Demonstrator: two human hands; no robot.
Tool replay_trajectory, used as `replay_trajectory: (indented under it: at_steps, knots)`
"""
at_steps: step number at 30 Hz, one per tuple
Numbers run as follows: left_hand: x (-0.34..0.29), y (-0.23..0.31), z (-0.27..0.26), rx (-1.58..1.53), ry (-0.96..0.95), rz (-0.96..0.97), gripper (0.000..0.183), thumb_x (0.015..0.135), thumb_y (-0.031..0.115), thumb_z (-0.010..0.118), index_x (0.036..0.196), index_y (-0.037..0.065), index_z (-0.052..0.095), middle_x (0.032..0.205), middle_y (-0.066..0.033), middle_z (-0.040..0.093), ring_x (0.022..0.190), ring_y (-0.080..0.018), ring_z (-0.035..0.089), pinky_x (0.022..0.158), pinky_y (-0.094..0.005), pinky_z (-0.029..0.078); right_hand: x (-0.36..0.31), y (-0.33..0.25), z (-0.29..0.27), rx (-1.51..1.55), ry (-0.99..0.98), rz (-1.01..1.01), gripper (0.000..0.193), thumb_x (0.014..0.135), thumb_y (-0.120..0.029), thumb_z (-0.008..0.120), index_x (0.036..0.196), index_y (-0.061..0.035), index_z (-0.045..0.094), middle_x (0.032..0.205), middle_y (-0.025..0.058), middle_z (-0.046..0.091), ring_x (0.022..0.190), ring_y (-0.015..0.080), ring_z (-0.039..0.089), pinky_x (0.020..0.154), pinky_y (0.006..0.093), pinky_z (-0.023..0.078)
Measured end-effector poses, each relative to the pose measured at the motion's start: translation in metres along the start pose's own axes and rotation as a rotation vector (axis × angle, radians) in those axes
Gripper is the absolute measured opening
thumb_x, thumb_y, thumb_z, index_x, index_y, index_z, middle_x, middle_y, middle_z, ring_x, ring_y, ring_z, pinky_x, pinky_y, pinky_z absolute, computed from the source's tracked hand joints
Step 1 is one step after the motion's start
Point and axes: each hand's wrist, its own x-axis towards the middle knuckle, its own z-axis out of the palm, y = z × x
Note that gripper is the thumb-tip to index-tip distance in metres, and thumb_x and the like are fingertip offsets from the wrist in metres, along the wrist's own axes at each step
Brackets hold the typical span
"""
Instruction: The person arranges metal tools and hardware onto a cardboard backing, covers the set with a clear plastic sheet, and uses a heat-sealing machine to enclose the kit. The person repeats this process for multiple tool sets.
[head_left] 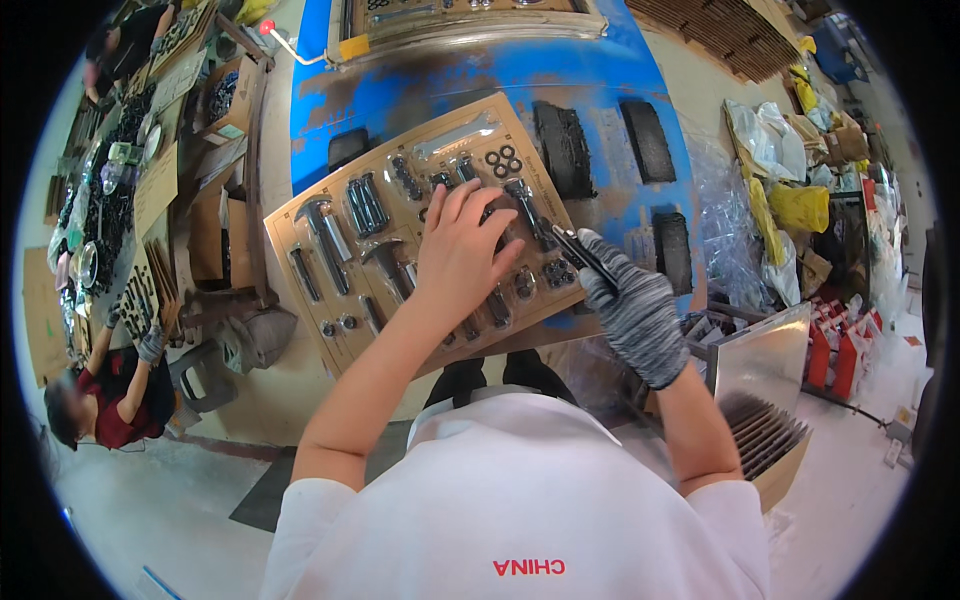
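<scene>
A brown cardboard sheet (pixel 345 345) lies tilted on the blue machine bed in front of me. Clear plastic film holds dark bolts (pixel 367 205), hammer-shaped metal parts (pixel 383 262), black rings (pixel 503 161) and a wrench-shaped piece (pixel 458 136) against it. My bare left hand (pixel 455 255) rests over the middle of the sheet, fingers spread, hiding some parts beneath. At the sheet's right edge, my right hand (pixel 637 318), in a grey knitted glove, is closed around a slim black-handled tool (pixel 585 262). Its tip points toward the packed parts; its exact kind is unclear.
Black rectangular pads (pixel 565 150) sit on the worn blue bed (pixel 470 85), below a metal frame (pixel 470 30). A red-knobbed lever (pixel 290 42) stands at the far left. A co-worker (pixel 110 400) works at a cluttered left bench. Plastic wrap (pixel 745 240) and cartons crowd the right.
</scene>
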Motion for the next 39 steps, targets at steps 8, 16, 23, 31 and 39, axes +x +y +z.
replay_trajectory:
  at_steps: [8, 16, 23, 31, 39]
  knots:
    - [0.009, -0.013, 0.002, -0.050, -0.032, 0.060, 0.042, 0.084, 0.030, 0.082, 0.120, 0.011, 0.070, 0.131, -0.0076, 0.063, 0.133, -0.0328, 0.048, 0.115, -0.0503, 0.037, -0.001, -0.008, 0.030, -0.398, 0.048, -0.019, 0.042, 0.101, -0.030, 0.062, 0.143, -0.0252, 0.063, 0.094, 0.0156, 0.074, 0.081, 0.0359, 0.071, 0.072, 0.0457, 0.058]
    - [0.019, -0.020, 0.000, -0.049, -0.040, 0.027, 0.043, 0.083, 0.026, 0.081, 0.120, 0.009, 0.068, 0.124, -0.0054, 0.066, 0.128, -0.0318, 0.050, 0.110, -0.0476, 0.036, 0.010, -0.013, 0.035, -0.418, -0.038, 0.071, 0.038, 0.102, -0.024, 0.060, 0.140, -0.0201, 0.064, 0.092, 0.0146, 0.073, 0.080, 0.0330, 0.072, 0.072, 0.0446, 0.057]
    - [0.020, -0.022, -0.005, -0.116, -0.040, 0.069, 0.032, 0.082, 0.019, 0.082, 0.113, 0.017, 0.073, 0.119, -0.0042, 0.065, 0.124, -0.0298, 0.052, 0.105, -0.0478, 0.037, 0.039, 0.033, 0.004, 0.346, -0.244, 0.101, 0.038, 0.098, -0.023, 0.073, 0.134, -0.0103, 0.069, 0.090, 0.0067, 0.075, 0.074, 0.0131, 0.067, 0.068, 0.0305, 0.057]
    - [0.040, -0.027, -0.005, -0.123, -0.124, 0.221, 0.017, 0.084, 0.014, 0.079, 0.100, 0.013, 0.072, 0.114, -0.0041, 0.062, 0.116, -0.0287, 0.055, 0.099, -0.0441, 0.041, 0.051, 0.045, -0.008, 0.354, -0.300, 0.086, 0.037, 0.098, -0.024, 0.073, 0.132, -0.0093, 0.071, 0.093, 0.0096, 0.076, 0.074, 0.0138, 0.068, 0.069, 0.0303, 0.057]
    - [0.045, -0.034, 0.012, -0.059, -0.192, 0.343, 0.018, 0.082, -0.004, 0.064, 0.094, 0.010, 0.065, 0.104, -0.0035, 0.063, 0.101, -0.0269, 0.057, 0.088, -0.0391, 0.041, -0.027, 0.007, 0.035, -0.364, -0.046, 0.045, 0.042, 0.103, -0.032, 0.055, 0.141, -0.0155, 0.062, 0.074, 0.0148, 0.070, 0.070, 0.0335, 0.070, 0.068, 0.0470, 0.058]
